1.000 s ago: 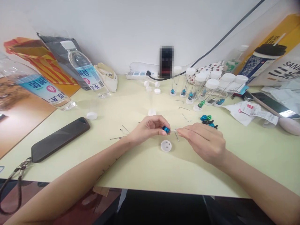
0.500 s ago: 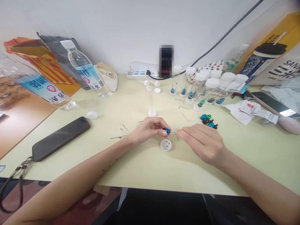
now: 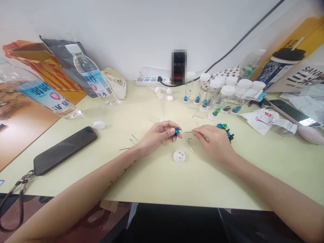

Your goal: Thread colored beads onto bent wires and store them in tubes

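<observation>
My left hand (image 3: 163,134) pinches a small shiny blue metal part (image 3: 176,132) between thumb and fingers. To its right, my right hand (image 3: 212,140) grips a thin hex key (image 3: 188,132), its straight tip pointing left toward the blue part with a gap between them. The key's other end is hidden in the fingers. Below the hands lies a round white cap (image 3: 179,156) with a few tiny screws in it. An L-shaped hex key (image 3: 190,145) rests on the table between the cap and my right hand.
Blue, green and black parts (image 3: 222,126) lie beyond my right hand. Several clear tubes (image 3: 204,92) with white caps stand at the back right. More thin rods (image 3: 124,148) lie left. A phone (image 3: 65,150), water bottles (image 3: 92,76) and a power strip (image 3: 152,80) surround the area.
My right hand has drawn the hex key back from the blue part. My left hand has lifted away slightly and turned, with the blue part still in its fingers.
</observation>
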Tool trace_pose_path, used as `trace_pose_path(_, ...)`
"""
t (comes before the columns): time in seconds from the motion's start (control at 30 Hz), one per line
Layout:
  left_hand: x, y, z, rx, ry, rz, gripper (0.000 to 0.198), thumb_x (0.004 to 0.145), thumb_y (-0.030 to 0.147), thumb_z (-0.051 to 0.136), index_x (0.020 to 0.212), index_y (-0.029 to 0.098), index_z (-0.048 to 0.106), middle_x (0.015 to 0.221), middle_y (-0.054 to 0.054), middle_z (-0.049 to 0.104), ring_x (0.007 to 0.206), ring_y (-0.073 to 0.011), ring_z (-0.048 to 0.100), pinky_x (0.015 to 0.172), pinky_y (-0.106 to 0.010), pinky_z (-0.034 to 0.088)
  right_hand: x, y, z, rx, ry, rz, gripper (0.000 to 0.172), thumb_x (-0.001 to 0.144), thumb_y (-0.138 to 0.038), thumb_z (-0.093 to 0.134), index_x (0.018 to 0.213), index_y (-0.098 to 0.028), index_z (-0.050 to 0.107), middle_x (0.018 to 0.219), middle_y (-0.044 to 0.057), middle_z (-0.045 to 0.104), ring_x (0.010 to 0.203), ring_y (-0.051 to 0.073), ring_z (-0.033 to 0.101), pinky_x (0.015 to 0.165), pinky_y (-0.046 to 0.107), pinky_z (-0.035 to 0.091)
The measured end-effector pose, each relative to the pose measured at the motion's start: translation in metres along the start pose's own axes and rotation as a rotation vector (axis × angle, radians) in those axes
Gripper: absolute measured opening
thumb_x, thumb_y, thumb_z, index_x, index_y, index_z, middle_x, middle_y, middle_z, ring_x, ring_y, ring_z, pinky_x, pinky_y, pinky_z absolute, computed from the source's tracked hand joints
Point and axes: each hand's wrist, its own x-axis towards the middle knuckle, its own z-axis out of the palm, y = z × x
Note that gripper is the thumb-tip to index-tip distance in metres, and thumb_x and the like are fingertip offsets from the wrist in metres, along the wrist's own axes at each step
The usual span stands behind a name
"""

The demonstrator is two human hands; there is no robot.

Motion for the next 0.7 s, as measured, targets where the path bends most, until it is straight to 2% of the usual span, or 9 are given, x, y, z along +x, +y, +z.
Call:
trace_pose_path(0.17, -0.001, -0.003, 0.000, -0.068, -0.003, -0.017, 0.014, 0.084, 0.023, 0.065, 0.094, 0.014, 0.060, 0.094, -0.008, 0.069, 0.075, -0.0107, 0.064, 0.072, -0.023, 0.048, 0.001, 0.004, 0.002, -0.206, -0.178, -0.024, 0.021, 0.092, -0.016, 0.050, 0.086, -0.015, 0.071, 0.089, 0.007, 0.070, 0.084, 0.021, 0.062, 0.072, 0.032, 0.045)
trace_pose_path(0.27, 0.000, -0.005, -0.001, -0.080, 0.019, -0.010, 0.013, 0.084, 0.022, 0.065, 0.092, 0.014, 0.060, 0.095, -0.007, 0.068, 0.078, -0.0117, 0.065, 0.075, -0.024, 0.050, 0.001, -0.004, -0.003, -0.317, -0.196, -0.045, 0.020, 0.091, -0.022, 0.052, 0.088, -0.013, 0.070, 0.093, 0.010, 0.068, 0.090, 0.025, 0.059, 0.077, 0.036, 0.045)
trace_pose_path(0.37, 0.000, -0.006, -0.002, -0.092, 0.045, -0.003, 0.014, 0.083, 0.022, 0.066, 0.092, 0.014, 0.059, 0.091, -0.005, 0.067, 0.078, -0.0123, 0.066, 0.076, -0.024, 0.051, -0.003, -0.017, -0.005, -0.372, -0.227, -0.065, 0.024, 0.094, -0.022, 0.047, 0.083, -0.013, 0.067, 0.087, 0.009, 0.064, 0.083, 0.023, 0.059, 0.072, 0.035, 0.045)
trace_pose_path(0.47, 0.001, -0.006, -0.002, -0.094, 0.054, -0.002, 0.016, 0.082, 0.023, 0.067, 0.092, 0.014, 0.059, 0.090, -0.005, 0.067, 0.078, -0.0125, 0.067, 0.076, -0.024, 0.052, -0.008, -0.029, -0.004, -0.384, -0.351, -0.069, 0.017, 0.092, -0.023, 0.050, 0.085, -0.014, 0.062, 0.083, 0.007, 0.062, 0.077, 0.022, 0.060, 0.062, 0.032, 0.044)
trace_pose_path(0.53, 0.001, -0.006, -0.001, -0.089, 0.051, 0.001, 0.016, 0.082, 0.023, 0.067, 0.092, 0.014, 0.059, 0.090, -0.005, 0.067, 0.078, -0.0133, 0.067, 0.076, -0.025, 0.052, -0.010, -0.033, -0.004, -0.423, -0.430, -0.086, 0.008, 0.089, -0.014, 0.051, 0.089, -0.014, 0.059, 0.084, 0.007, 0.060, 0.073, 0.021, 0.061, 0.055, 0.031, 0.042)
trace_pose_path(0.63, 0.001, -0.005, 0.002, -0.076, 0.046, -0.002, 0.018, 0.082, 0.024, 0.068, 0.094, 0.013, 0.061, 0.088, -0.005, 0.067, 0.078, -0.0138, 0.067, 0.076, -0.025, 0.052, -0.011, -0.035, -0.007, -0.520, -0.516, -0.148, 0.025, 0.078, 0.007, 0.046, 0.089, -0.013, 0.056, 0.083, 0.008, 0.058, 0.063, 0.019, 0.059, 0.047, 0.030, 0.035)
trace_pose_path(0.7, 0.001, -0.005, 0.004, -0.065, 0.053, -0.011, 0.020, 0.081, 0.025, 0.068, 0.096, 0.013, 0.063, 0.088, -0.005, 0.067, 0.078, -0.0135, 0.067, 0.076, -0.025, 0.052, -0.011, -0.033, -0.010, -0.560, -0.534, -0.182, 0.032, 0.071, 0.013, 0.043, 0.085, -0.013, 0.054, 0.081, 0.008, 0.057, 0.058, 0.019, 0.057, 0.044, 0.029, 0.032)
